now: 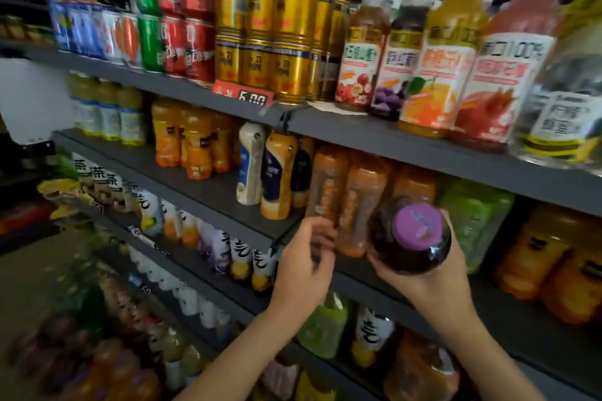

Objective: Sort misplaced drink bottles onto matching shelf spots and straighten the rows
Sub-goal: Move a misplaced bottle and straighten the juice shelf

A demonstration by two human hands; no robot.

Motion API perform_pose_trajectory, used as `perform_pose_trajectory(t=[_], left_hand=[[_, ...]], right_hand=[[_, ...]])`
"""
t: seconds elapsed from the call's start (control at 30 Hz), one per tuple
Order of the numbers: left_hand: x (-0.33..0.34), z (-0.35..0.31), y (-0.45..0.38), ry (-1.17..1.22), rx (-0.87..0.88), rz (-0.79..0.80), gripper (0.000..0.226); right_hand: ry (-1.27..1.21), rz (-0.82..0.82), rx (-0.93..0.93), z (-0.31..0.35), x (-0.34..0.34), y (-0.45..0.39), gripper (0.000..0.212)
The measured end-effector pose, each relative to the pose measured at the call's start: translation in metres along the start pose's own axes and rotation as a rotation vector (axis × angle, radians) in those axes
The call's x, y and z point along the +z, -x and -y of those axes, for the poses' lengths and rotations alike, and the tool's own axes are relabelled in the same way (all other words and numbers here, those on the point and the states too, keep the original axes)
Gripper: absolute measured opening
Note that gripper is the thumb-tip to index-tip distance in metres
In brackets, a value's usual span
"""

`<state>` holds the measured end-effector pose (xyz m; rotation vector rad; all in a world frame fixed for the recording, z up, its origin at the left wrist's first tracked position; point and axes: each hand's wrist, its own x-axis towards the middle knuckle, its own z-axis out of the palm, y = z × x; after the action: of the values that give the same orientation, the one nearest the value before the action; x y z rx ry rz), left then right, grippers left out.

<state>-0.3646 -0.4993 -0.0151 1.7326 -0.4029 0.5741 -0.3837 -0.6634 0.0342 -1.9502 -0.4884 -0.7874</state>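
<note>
Dark grey metal shelves [407, 143] run from near right to far left, stacked with drinks. On the top one stand gold cylindrical cans [286, 39] and tall white-capped plastic juice bottles [436, 68]. Below them sits a row of translucent orange bottles [355, 205]. The right hand [433, 273] curls around a round, dark purple bottle [411, 238] with a glossy body and lilac cap, held just in front of that row. The left hand [303, 260], fingers bent, pinches the leftmost orange bottle's base.
</note>
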Motion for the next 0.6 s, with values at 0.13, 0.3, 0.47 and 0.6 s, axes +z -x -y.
perform_pose_trajectory(t=[0.13,0.3,0.47,0.6], left_hand=[[-0.056,0.052,-0.026,0.007,-0.026,-0.044,0.039],[-0.11,0.077,-0.084,0.0,0.046,-0.03,0.041],[-0.098,0.076,-0.096,0.078,0.082,0.114,0.032],[-0.074,0.076,-0.09,0.132,0.135,0.221,0.04]], right_hand=[[-0.044,-0.059,-0.021,0.0,0.08,-0.023,0.063],[-0.058,-0.081,0.069,0.001,0.155,-0.046,0.067],[0.07,-0.182,0.072,0.011,0.141,-0.048,0.055],[0.222,-0.237,0.049,0.014,0.112,-0.036,0.051]])
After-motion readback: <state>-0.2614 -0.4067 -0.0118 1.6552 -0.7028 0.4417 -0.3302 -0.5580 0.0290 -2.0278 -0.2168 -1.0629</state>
